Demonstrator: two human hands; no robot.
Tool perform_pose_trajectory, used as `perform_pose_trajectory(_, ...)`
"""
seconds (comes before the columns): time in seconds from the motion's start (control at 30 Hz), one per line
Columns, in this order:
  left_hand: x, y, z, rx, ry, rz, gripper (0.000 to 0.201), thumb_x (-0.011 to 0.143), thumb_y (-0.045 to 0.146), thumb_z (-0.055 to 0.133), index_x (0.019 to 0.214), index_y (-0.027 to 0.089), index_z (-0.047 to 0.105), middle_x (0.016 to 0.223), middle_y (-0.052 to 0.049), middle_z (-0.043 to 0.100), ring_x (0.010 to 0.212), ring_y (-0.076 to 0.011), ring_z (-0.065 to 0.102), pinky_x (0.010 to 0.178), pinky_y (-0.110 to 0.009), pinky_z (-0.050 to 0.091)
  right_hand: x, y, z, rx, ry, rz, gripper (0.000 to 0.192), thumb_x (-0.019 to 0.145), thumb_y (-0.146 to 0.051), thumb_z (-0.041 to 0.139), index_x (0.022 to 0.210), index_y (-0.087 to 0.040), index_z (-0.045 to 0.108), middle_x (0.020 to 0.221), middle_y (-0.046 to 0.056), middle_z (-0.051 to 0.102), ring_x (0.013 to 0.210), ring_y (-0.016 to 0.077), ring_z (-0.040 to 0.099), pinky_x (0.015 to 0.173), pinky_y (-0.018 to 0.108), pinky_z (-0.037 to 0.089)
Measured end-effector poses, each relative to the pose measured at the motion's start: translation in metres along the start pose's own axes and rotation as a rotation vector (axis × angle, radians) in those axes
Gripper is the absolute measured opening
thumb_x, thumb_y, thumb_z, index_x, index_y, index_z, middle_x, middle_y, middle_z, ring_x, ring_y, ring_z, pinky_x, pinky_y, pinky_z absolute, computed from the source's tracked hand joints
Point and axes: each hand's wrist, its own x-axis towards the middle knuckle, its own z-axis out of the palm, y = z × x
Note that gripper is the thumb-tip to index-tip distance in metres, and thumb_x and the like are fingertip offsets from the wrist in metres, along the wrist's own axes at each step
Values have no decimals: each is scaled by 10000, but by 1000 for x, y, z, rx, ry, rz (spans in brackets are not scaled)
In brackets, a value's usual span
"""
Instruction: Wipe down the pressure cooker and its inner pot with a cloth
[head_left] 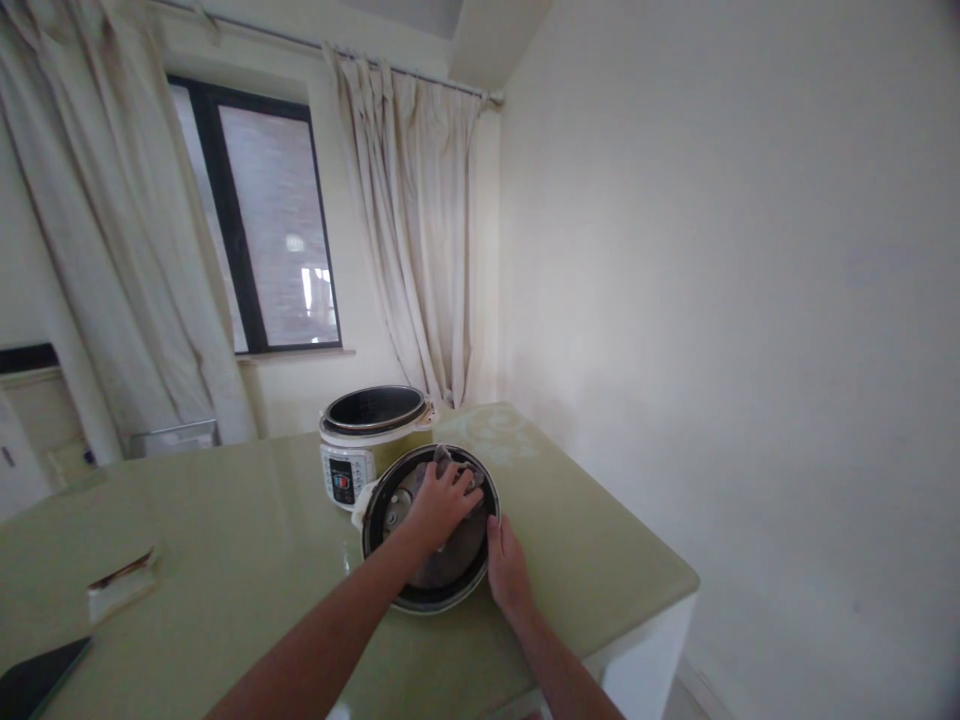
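Note:
A round pressure-cooker lid (448, 570) is tilted up with its metal inside and dark rim facing me. My right hand (510, 568) grips the lid's right edge, thumb on the rim and the other fingers mostly hidden behind it. Over the upper part of the inner face, my left hand (441, 507) presses a crumpled grey cloth (444, 457) with its fingers curled over it. Just behind the lid stands the white electric pressure cooker (346, 452), its top uncovered and a dark inner pot (379, 408) inside. The cooker's control panel faces toward me.
The pale green tabletop (247, 560) ends at a rounded corner on the right, near a bare wall (720, 300). To the left lie a small clear packet (121, 585) and a dark flat object (41, 680). Curtains (420, 220) hang beside a window (277, 220) behind.

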Motion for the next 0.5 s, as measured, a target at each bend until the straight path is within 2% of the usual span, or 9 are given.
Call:
perform_pose_trajectory(0.07, 2, -24, -2, 69, 0, 10, 344, 980, 180, 530, 1257, 295, 700, 1425, -142, 613, 1363, -391, 466, 1082, -682, 359, 1, 6, 2, 2, 16, 4, 622, 980, -719, 412, 1103, -199, 730, 1129, 174, 767, 1102, 335, 703, 1019, 463, 500)
perform_pose_trajectory(0.2, -17, -62, -1, 59, -23, -198, 535, 836, 214, 713, 1360, 299, 648, 1493, -151, 561, 1331, -441, 472, 1021, -653, 410, 3, 15, 5, -20, 37, 75, 716, 950, -773, 386, 1164, -185, 734, 1171, 190, 758, 1175, 357, 678, 1050, 487, 483)
perform_pose_trajectory(0.27, -30, -70, -2, 0, -46, -313, 597, 800, 293, 742, 1386, 292, 627, 1480, -158, 561, 1324, -450, 479, 1006, -632, 433, 4, 16, 6, -18, 24, 96, 745, 942, -790, 380, 1188, -183, 735, 1197, 188, 754, 1204, 357, 669, 1052, 484, 485)
perform_pose_trajectory(0.37, -43, -74, -10, -93, -114, -439, 586, 820, 391, 686, 1390, 275, 611, 1376, -160, 617, 1281, -429, 536, 966, -573, 485, 5, 13, 6, -6, 7, 95, 768, 941, -802, 370, 1192, -175, 738, 1213, 188, 753, 1218, 354, 666, 1066, 480, 481)
perform_pose_trajectory(0.5, -49, -82, -27, -223, -182, -451, 546, 817, 453, 652, 1322, 247, 636, 1242, -143, 704, 1175, -383, 651, 945, -495, 519, 5, 7, 4, 15, 18, 63, 769, 952, -807, 350, 1144, -177, 749, 1202, 181, 759, 1214, 336, 670, 1057, 454, 494)
